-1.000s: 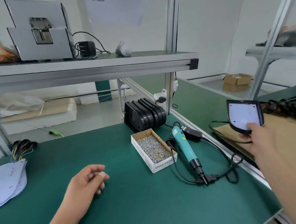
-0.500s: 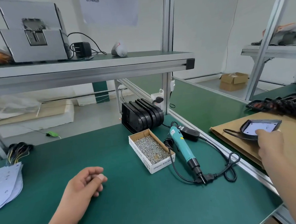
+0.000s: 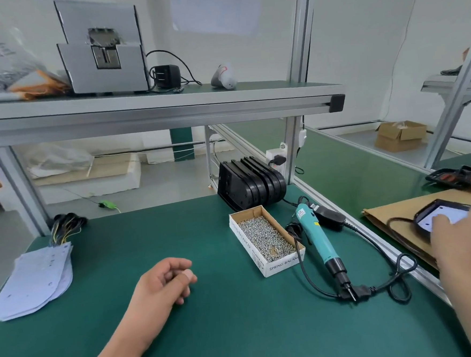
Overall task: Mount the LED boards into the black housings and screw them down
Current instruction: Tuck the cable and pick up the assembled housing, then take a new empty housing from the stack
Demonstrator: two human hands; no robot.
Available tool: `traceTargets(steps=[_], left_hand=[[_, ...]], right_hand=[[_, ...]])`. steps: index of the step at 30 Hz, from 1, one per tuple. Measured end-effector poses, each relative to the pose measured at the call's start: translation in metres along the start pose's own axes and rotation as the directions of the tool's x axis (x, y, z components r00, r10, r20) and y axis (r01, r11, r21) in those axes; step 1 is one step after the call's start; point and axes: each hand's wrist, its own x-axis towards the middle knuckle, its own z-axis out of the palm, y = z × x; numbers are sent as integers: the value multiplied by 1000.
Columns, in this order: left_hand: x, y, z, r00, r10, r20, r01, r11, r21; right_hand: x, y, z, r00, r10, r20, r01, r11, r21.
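A black housing (image 3: 426, 213) with a white LED board (image 3: 433, 215) in it lies flat on a brown cardboard sheet (image 3: 387, 215) at the right. My right hand (image 3: 464, 236) rests over its near side, fingers stretched out and blurred. My left hand (image 3: 166, 280) lies loosely curled on the green mat (image 3: 211, 333) and holds nothing. A row of empty black housings (image 3: 250, 187) stands at the back. White LED boards (image 3: 32, 279) are stacked at the left. A teal electric screwdriver (image 3: 320, 245) lies beside an open box of screws (image 3: 266, 239).
The screwdriver's black cable (image 3: 397, 278) loops near the aluminium rail at the table's right edge. A bundle of wires (image 3: 64, 223) lies behind the board stack. More black housings (image 3: 465, 176) sit at the far right. A shelf (image 3: 154, 108) overhangs the back of the table.
My right hand has lowered the housing from upright in the air onto the cardboard sheet, where it now lies flat. The left hand has stayed where it was.
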Motion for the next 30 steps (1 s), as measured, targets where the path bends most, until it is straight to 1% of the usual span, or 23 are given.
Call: traceTargets(steps=[2,4,5,9,11,13,16,18,20,24,27,28,30], left_hand=[[0,1,2,1000,-6,5,6,1000,3],[0,1,1,1000,-11,5,11,1000,-2],[-1,2,1,1000,-11,7,11,1000,-2],[-3,5,1,1000,-22,3,22,1000,-5],[-4,7,2,999,-34,0,34,999,-6],[-4,7,2,999,-37,-1,37,999,-8],[-4,8,4,999,-36,-5,35,999,-24],[-5,8,4,999,-48,-15,47,998,-48],[-5,9,4,998,-56,-20,54,997,-62],[-4,8,4,998,-55,-20,54,995,-80],[-3,6,4,998,-65,-12,64,993,-95],[-3,6,4,998,-66,-11,65,993,-101],[-4,6,3,998,-66,-11,64,992,-113]], right_hand=[[-15,-18,5,995,-102,6,102,995,10],[-33,-40,13,961,-272,44,272,962,5],[-43,-52,18,939,-334,82,333,943,15],[-80,-90,44,848,-493,192,485,870,89],[-99,-108,61,805,-538,250,520,843,136],[-119,-129,77,741,-591,320,570,804,167],[-145,-162,101,615,-686,389,667,716,207],[-163,-183,118,529,-724,443,716,661,226],[-177,-199,136,473,-741,476,752,622,221],[-193,-225,169,430,-756,494,808,566,162],[-194,-243,190,408,-755,514,851,518,86],[-194,-248,195,397,-753,524,868,494,54],[-193,-255,205,357,-748,559,913,407,-38]])
